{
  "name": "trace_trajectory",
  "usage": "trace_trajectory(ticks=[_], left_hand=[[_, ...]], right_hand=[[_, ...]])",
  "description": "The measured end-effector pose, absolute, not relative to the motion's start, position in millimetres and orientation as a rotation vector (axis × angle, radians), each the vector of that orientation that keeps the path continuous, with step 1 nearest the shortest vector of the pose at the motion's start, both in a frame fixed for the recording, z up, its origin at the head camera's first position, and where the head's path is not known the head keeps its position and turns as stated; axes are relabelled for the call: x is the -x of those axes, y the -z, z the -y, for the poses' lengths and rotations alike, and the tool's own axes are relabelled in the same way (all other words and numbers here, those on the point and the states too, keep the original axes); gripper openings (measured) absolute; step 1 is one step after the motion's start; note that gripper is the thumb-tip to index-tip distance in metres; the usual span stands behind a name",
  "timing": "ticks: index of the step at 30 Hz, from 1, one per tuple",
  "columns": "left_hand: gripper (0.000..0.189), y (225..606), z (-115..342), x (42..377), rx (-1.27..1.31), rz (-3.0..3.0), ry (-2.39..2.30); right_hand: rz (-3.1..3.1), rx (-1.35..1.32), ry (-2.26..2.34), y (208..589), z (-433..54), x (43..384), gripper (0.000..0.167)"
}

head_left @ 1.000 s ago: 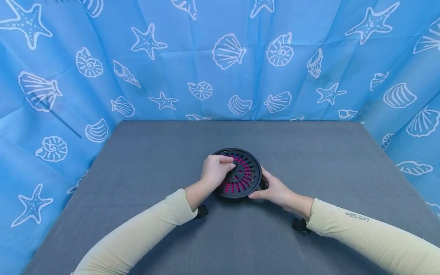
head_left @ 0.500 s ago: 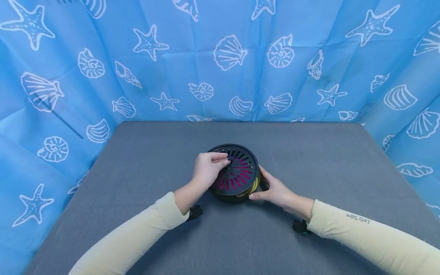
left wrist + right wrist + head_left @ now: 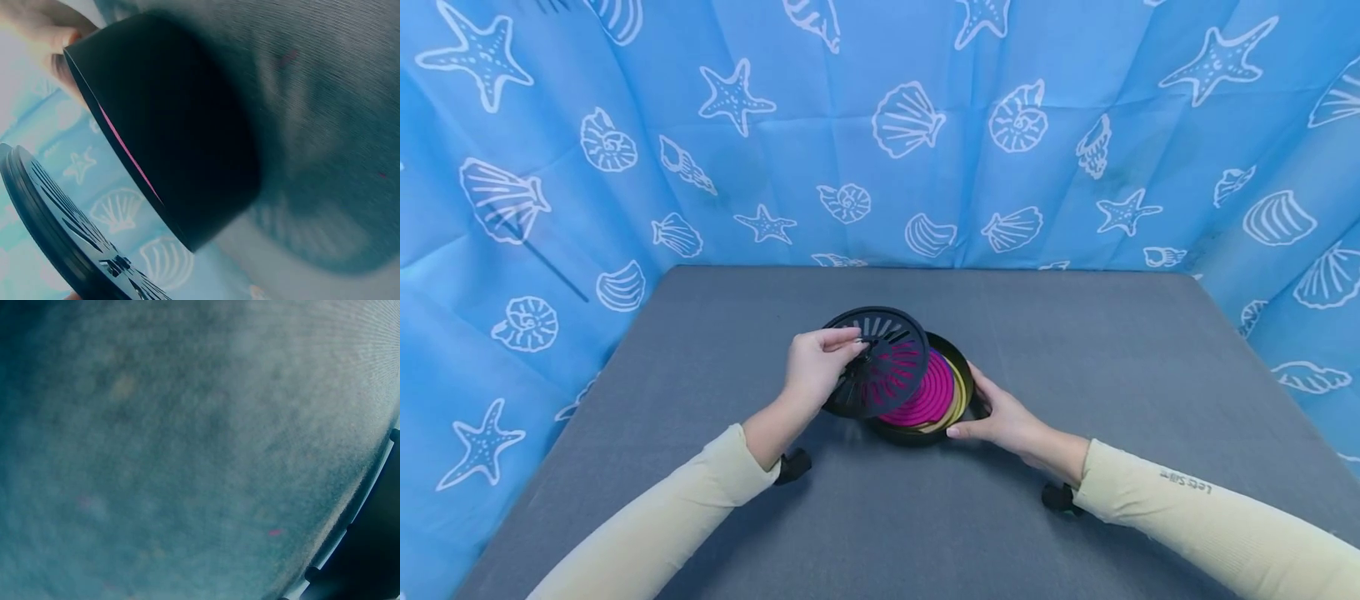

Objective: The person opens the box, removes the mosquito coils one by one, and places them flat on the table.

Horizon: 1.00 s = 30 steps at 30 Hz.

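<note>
My left hand [image 3: 816, 368] pinches the small central knob of a black round slotted lid [image 3: 895, 367]. The lid is held up and left of its round black box [image 3: 953, 348], overlapping it in the head view. Inside the box lie a pink spiral coil [image 3: 934, 392] and yellow coils [image 3: 959, 393], which look like mosquito coils. My right hand [image 3: 1006, 421] grips the box's right side, thumb at the front and fingers behind. The left wrist view has the box wall [image 3: 175, 131] with a pink sliver inside, and the lid [image 3: 53, 225] apart from it.
A grey cloth-covered table [image 3: 880, 525] extends around the box. Behind it and along both sides hangs a blue curtain [image 3: 820, 125] with white shells and starfish. Black wrist cameras [image 3: 793, 465] show below the sleeves. The right wrist view is mostly blurred grey cloth.
My left hand has drawn the lid off the box to the left, uncovering the pink and yellow coils. The right hand stays at the box's side.
</note>
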<state>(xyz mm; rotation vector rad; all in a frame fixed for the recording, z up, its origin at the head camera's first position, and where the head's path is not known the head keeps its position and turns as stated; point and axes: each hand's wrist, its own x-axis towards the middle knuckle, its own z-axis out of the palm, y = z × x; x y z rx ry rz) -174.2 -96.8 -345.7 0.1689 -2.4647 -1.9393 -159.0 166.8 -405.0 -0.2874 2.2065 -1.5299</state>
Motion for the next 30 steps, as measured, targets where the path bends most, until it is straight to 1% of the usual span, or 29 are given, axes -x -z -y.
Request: trace_trajectory(ticks=[10,21,30], left_hand=[[0.03,340.4,128.1,175.0,-0.275,2.455,1.962],[0.031,348.3,154.8,179.4,-0.387,2.459,1.894],[0.031,350.1,169.2,179.8,-0.395,2.488,1.819]], right_hand=[[-2.183,0.244,1.526,402.9,-167.3,159.9,0.112],[-2.175,0.279,1.536,403.5,-169.8,161.8,0.112],[-2.175,0.296,1.535,403.6,-170.0,162.6,0.111]])
